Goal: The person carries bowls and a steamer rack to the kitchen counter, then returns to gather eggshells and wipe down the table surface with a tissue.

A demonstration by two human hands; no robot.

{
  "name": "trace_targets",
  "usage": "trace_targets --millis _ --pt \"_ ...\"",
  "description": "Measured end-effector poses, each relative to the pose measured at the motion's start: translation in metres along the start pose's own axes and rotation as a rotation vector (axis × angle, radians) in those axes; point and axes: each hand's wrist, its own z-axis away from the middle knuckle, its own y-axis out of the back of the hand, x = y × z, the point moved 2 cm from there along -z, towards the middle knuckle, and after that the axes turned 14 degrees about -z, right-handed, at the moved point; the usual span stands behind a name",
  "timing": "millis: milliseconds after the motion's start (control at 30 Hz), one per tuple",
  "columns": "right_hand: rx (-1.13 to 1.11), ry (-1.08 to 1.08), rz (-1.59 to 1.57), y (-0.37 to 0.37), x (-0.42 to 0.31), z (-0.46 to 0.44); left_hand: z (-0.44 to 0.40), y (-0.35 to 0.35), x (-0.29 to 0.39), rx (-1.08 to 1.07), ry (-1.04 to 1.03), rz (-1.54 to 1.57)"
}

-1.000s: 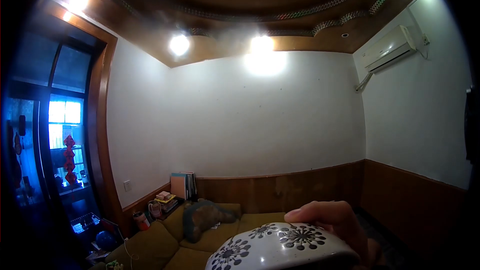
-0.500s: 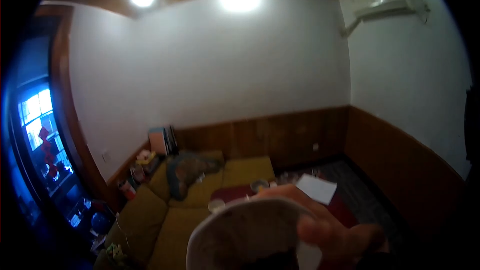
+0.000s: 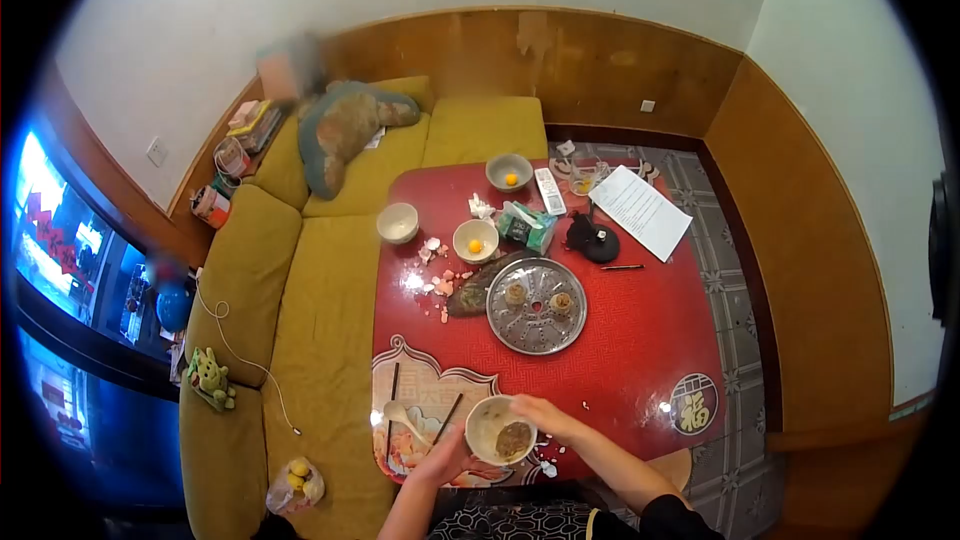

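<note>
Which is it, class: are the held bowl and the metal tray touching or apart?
Apart. The head view shows a strip of red table between the held bowl and the tray.

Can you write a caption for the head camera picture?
Left hand and right hand on a bowl with brown contents, red table and metal tray beyond.

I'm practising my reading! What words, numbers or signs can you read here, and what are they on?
"福": on the round emblem on the red table.
White sheet: lines of print, too small to read.
Green packet: lettering, too small to read.
White oblong thing: marks, too small to read.
</note>
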Motion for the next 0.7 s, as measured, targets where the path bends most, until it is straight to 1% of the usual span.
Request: trace_targets --millis 33,67,133,167,200,233,267,300,333,367,433,467,500,533,567,600,633,667,700 --pt "-0.070 -0.015 -0.003 0.001 0.012 -0.010 -0.007 0.004 0.001 0.074 0.069 -0.092" --pt "-0.116 -0.052 0.024 -0.002 0.010 -0.015 -0.012 0.010 -0.006 0.133 0.038 -0.183" --pt "-0.233 -0.096 0.058 -0.002 0.013 -0.030 -0.022 0.023 -0.018 0.190 0.061 -0.101" --pt "-0.242 -0.111 0.055 -0.003 0.007 -0.036 -0.025 0.028 -0.020 0.239 0.079 -0.028" --pt "-0.289 -0.131 0.090 -0.004 0.001 -0.044 -0.026 0.033 -0.021 0.300 0.087 -0.023" --pt "-0.336 -0.150 0.127 -0.004 -0.006 -0.051 -0.030 0.037 -0.023 0.311 0.091 -0.011" --pt "-0.389 -0.061 0.098 -0.009 -0.019 -0.056 -0.033 0.041 -0.023 0.345 0.038 0.041" --pt "-0.447 -0.059 0.151 -0.005 -0.016 -0.073 -0.036 0.041 -0.018 0.378 -0.018 0.090" --pt "-0.354 -0.009 0.300 0.004 -0.014 -0.088 -0.037 0.041 -0.013 0.456 -0.041 0.075" --pt "-0.260 0.045 0.449 0.011 -0.030 -0.106 -0.039 0.044 -0.014 0.463 -0.041 0.085" --pt "0.086 -0.082 0.286 0.029 -0.063 -0.147 -0.041 0.055 -0.018 0.581 -0.125 0.032" --pt "0.246 0.080 0.357 0.050 -0.064 -0.180 -0.041 0.054 -0.016 0.602 -0.175 0.012" --pt "0.404 0.244 0.424 0.069 -0.066 -0.209 -0.040 0.052 -0.012 0.613 -0.175 0.020" --pt "0.543 0.305 0.560 0.073 -0.092 -0.220 -0.039 0.049 -0.008 0.649 -0.164 0.104" --pt "0.625 0.325 0.595 0.076 -0.114 -0.233 -0.039 0.048 -0.005 0.689 -0.157 0.190" --pt "0.719 0.339 0.686 0.076 -0.130 -0.247 -0.041 0.048 -0.004 0.705 -0.181 0.210" --pt "0.766 0.324 0.703 0.087 -0.133 -0.270 -0.045 0.049 -0.003 0.729 -0.182 0.224" --pt "0.739 0.132 0.784 0.087 -0.144 -0.282 -0.050 0.051 -0.001 0.746 -0.214 0.292" --pt "0.744 0.070 0.789 0.088 -0.148 -0.292 -0.054 0.053 -0.001 0.765 -0.243 0.363"
